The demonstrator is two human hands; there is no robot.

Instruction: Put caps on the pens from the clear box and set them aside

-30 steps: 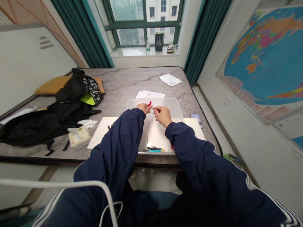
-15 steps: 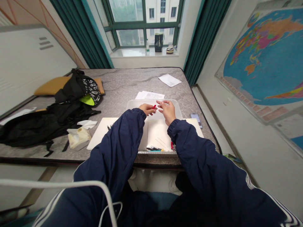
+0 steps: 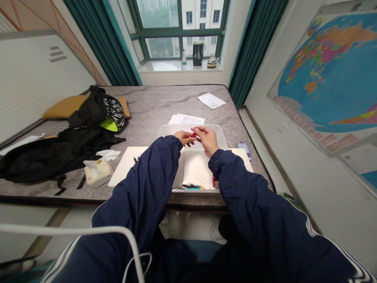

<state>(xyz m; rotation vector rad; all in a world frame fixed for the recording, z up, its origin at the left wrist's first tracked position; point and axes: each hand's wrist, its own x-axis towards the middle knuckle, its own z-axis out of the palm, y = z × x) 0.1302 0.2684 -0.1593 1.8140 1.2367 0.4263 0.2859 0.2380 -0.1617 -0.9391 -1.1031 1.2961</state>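
My left hand [image 3: 184, 137] is closed around a small red object [image 3: 193, 134], too small to identify. My right hand [image 3: 207, 139] meets it from the right, its thumb and fingertips pinched on the same object. Both hands are above the far part of a whitish plastic tray [image 3: 221, 135]. Inside the tray, nearer to me, lies a pale sheet [image 3: 196, 162]. Several pens [image 3: 191, 185] lie along the near edge, with another red item [image 3: 214, 181] beside my right sleeve.
Pale boards [image 3: 119, 175] extend beside the tray. To the left are a tissue pack [image 3: 98, 171] and a black backpack [image 3: 85, 145]. Printed papers [image 3: 187, 118] lie beyond the tray on the grey mattress [image 3: 165, 100]. A white cable [image 3: 129, 236] crosses the lower left.
My right hand has moved slightly left, and its spread fingers have closed onto the red object in my left hand. The left hand has barely moved.
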